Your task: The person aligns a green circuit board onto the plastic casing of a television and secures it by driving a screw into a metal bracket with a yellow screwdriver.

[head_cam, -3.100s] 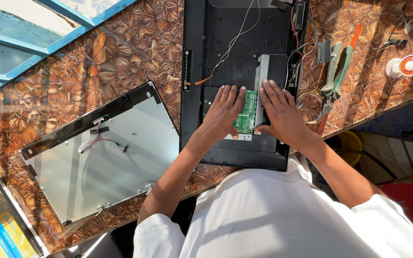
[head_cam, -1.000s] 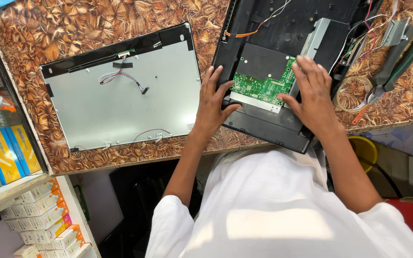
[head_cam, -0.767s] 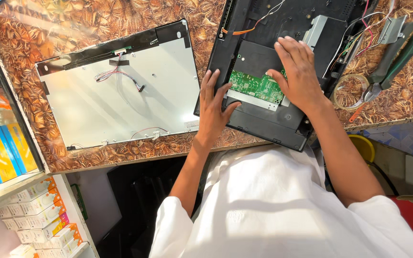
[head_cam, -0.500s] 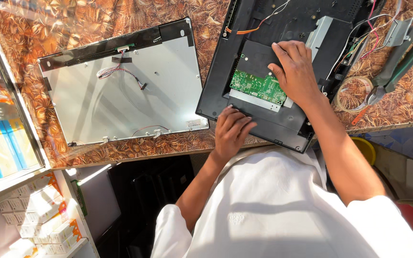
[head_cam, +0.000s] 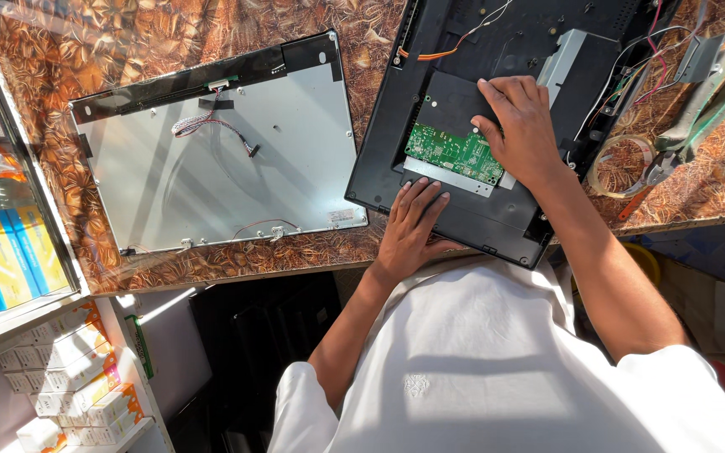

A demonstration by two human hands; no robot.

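Green against black, a small circuit board [head_cam: 453, 153] sits in the opened back shell of a monitor [head_cam: 497, 117] that lies flat on a brown leaf-patterned counter [head_cam: 136, 50]. The right hand [head_cam: 520, 130] rests palm down on the board's upper right edge, fingers loosely curled and clamped on nothing, while the left hand [head_cam: 413, 225] lies flat with fingers spread on the shell's near rim, just below the board. Left of the shell lies a bare grey display panel [head_cam: 220, 159] with a loose ribbon cable [head_cam: 211, 126], and at the right are a roll of clear tape [head_cam: 618, 164] and pliers [head_cam: 698, 109].
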